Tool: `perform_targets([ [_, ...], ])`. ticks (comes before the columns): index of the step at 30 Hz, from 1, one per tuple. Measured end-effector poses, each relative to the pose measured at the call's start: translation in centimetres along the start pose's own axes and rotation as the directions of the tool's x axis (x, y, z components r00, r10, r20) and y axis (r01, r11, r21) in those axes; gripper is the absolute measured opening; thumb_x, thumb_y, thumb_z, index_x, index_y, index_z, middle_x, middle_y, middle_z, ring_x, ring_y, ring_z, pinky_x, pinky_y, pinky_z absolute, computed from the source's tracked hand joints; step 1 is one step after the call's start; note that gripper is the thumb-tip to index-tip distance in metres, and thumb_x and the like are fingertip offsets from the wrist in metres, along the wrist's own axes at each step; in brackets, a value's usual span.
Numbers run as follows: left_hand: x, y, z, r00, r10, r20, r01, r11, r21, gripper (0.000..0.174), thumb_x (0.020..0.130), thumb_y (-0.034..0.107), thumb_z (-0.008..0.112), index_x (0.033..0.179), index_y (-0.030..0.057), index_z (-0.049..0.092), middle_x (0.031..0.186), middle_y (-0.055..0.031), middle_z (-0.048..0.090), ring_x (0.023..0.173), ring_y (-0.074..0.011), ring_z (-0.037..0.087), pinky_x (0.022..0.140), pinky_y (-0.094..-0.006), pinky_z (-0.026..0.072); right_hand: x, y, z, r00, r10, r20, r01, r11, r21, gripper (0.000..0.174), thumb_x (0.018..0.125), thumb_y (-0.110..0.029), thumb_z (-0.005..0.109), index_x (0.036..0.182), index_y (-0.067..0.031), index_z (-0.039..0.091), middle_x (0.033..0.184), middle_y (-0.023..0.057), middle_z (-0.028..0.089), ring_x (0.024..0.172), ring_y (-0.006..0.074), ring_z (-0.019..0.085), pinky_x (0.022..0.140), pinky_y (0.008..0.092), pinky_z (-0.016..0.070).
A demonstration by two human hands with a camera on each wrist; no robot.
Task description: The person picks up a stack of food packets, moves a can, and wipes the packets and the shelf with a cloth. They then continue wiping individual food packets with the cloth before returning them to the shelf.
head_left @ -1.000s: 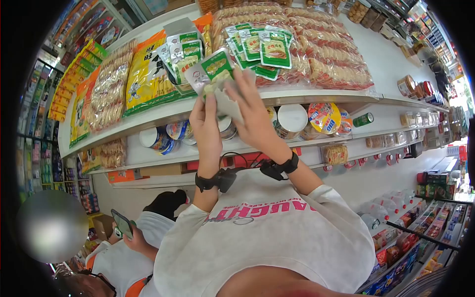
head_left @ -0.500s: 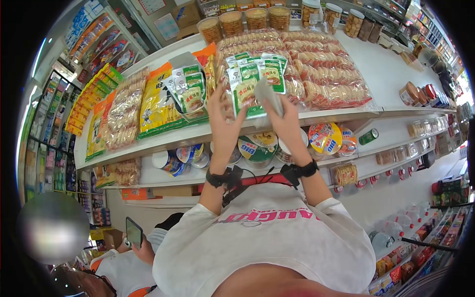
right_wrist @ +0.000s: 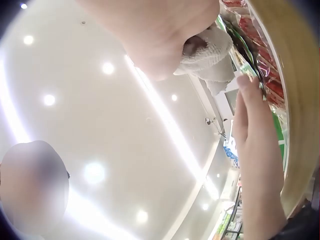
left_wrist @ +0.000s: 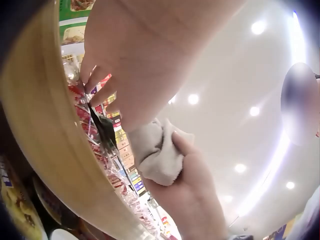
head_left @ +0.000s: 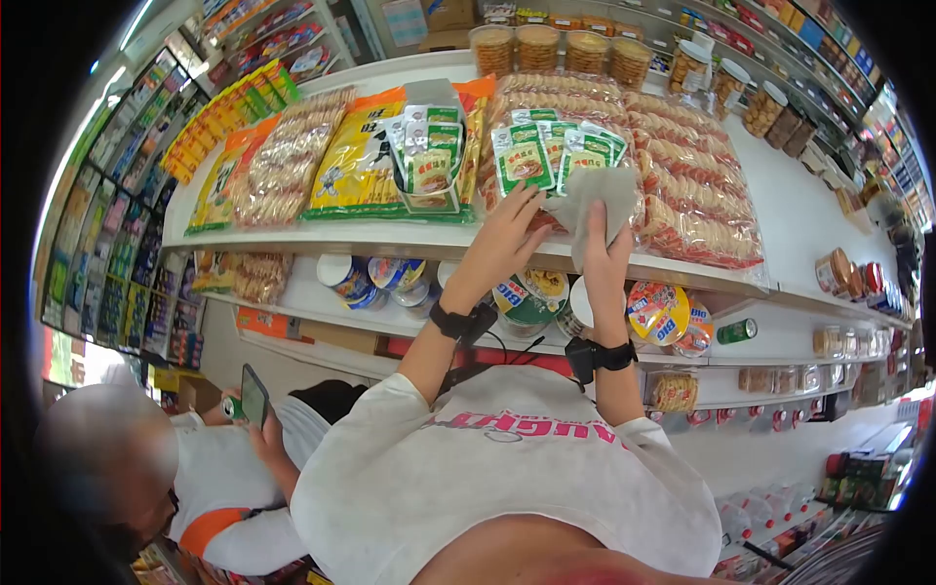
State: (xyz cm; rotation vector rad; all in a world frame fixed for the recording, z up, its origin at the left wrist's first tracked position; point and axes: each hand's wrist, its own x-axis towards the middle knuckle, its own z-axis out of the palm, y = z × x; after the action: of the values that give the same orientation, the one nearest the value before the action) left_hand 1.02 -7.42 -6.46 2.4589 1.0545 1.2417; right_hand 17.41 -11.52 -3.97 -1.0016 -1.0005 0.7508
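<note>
My right hand (head_left: 606,265) grips a crumpled grey-white cloth (head_left: 597,195) above the front of the shelf; in the left wrist view the cloth (left_wrist: 162,157) is bunched against the palm. To its left is my left hand (head_left: 499,252), its fingers fairly straight and the fingertips at the lower edge of a green-and-white snack packet (head_left: 524,161). Several similar packets (head_left: 588,154) lie overlapping beside it, on clear bags of round crackers (head_left: 546,96). The cloth partly covers the nearest packets. Further left, an open display box (head_left: 431,202) holds more upright green-and-white packets (head_left: 430,161).
Yellow snack bags (head_left: 356,151) and more bagged crackers (head_left: 290,161) fill the left of the shelf. Tubs of biscuits (head_left: 536,51) line the back. Below are instant noodle bowls (head_left: 658,312). A person (head_left: 229,468) with a phone stands at the lower left.
The packet earlier held up and rubbed with the cloth now lies among the loose packets. My hands have drawn apart, the right keeping the cloth. The head view has swung left.
</note>
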Motion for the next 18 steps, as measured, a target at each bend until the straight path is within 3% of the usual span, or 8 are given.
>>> perform_targets([
  [3,0.1,0.0,-1.4,0.985,-0.022,-0.173,0.017,0.999,-0.03,0.039,0.092,0.011,0.066,0.129,0.0001,0.058,0.137,-0.0226,0.054,0.132,-0.0409,0.049,0.107,-0.0468,0.0414,-0.6,0.8,-0.2,0.998,0.053,-0.015,-0.052,0.998,0.042,0.039,0.106,-0.031,0.053,0.123,0.0038,0.058,0.111,0.0088,0.066,0.098,0.0129,0.058,0.085,0.0279,0.0466],
  [6,-0.5,-1.2,-5.0,0.916,-0.118,-0.383,0.136,0.991,0.02,0.037,0.09,0.001,0.065,0.127,0.0004,0.06,0.137,-0.0192,0.053,0.127,-0.0363,0.052,0.102,-0.0426,0.0454,-0.8,1.3,0.0,0.967,0.253,-0.03,-0.246,0.956,0.159,0.042,0.107,-0.033,0.05,0.126,0.0041,0.056,0.115,0.0091,0.064,0.1,0.0136,0.058,0.085,0.0287,0.0476],
  [7,-0.6,-2.3,-5.7,0.845,-0.16,-0.51,0.204,0.979,0.03,0.038,0.089,0.006,0.068,0.125,-0.0014,0.061,0.127,-0.0181,0.057,0.119,-0.035,0.054,0.1,-0.0428,0.0449,-0.8,1.4,0.3,0.975,0.217,0.044,-0.221,0.966,0.137,0.042,0.106,-0.032,0.051,0.13,0.0033,0.052,0.12,0.0096,0.061,0.104,0.0143,0.058,0.088,0.0294,0.0482],
  [9,-0.1,-3.9,-7.1,0.77,-0.18,-0.612,0.335,0.931,0.148,0.037,0.088,0.011,0.07,0.122,-0.0033,0.062,0.12,-0.0172,0.059,0.115,-0.0346,0.054,0.098,-0.043,0.0443,-0.7,1.7,1.3,0.97,0.145,0.193,-0.166,0.981,0.098,0.047,0.106,-0.029,0.053,0.14,0.0017,0.044,0.13,0.0108,0.056,0.112,0.0156,0.058,0.093,0.0308,0.0492],
  [10,0.1,-4.8,-7.8,0.728,-0.18,-0.661,0.401,0.894,0.198,0.037,0.088,0.013,0.071,0.12,-0.0043,0.063,0.116,-0.0168,0.06,0.113,-0.0345,0.054,0.098,-0.0431,0.044,-1.1,1.3,2.4,0.977,0.098,0.188,-0.118,0.988,0.097,0.046,0.106,-0.027,0.053,0.14,0.0022,0.044,0.129,0.0112,0.057,0.111,0.0164,0.058,0.092,0.0305,0.0495],
  [12,-0.6,-6.3,-8.4,0.765,-0.235,-0.599,0.417,0.89,0.184,0.041,0.087,0.019,0.074,0.119,-0.0054,0.064,0.11,-0.0167,0.059,0.107,-0.0339,0.053,0.095,-0.0437,0.0433,-2.1,0.1,5.3,0.984,-0.003,0.181,-0.014,0.996,0.093,0.045,0.105,-0.022,0.054,0.141,0.003,0.044,0.128,0.0119,0.059,0.109,0.018,0.06,0.089,0.0301,0.0499],
  [15,-0.6,-5.9,-8.5,0.781,-0.19,-0.595,0.376,0.904,0.204,0.041,0.086,0.017,0.074,0.12,-0.0045,0.066,0.109,-0.0168,0.059,0.105,-0.0347,0.054,0.095,-0.0441,0.0435,-2.7,1.2,6.2,0.931,0.117,0.346,-0.173,0.976,0.135,0.05,0.103,-0.019,0.057,0.145,0.002,0.04,0.131,0.0135,0.057,0.115,0.0196,0.058,0.091,0.0301,0.0502],
  [18,-1.3,-5.6,-8.3,0.778,-0.164,-0.606,0.359,0.908,0.216,0.041,0.086,0.017,0.074,0.119,-0.0044,0.062,0.111,-0.017,0.058,0.107,-0.0336,0.054,0.095,-0.0439,0.0441,-2.9,0.6,6.8,0.868,0.164,0.469,-0.203,0.979,0.033,0.05,0.102,-0.019,0.058,0.145,0.0014,0.041,0.131,0.0138,0.057,0.118,0.0197,0.056,0.093,0.031,0.0492],
])
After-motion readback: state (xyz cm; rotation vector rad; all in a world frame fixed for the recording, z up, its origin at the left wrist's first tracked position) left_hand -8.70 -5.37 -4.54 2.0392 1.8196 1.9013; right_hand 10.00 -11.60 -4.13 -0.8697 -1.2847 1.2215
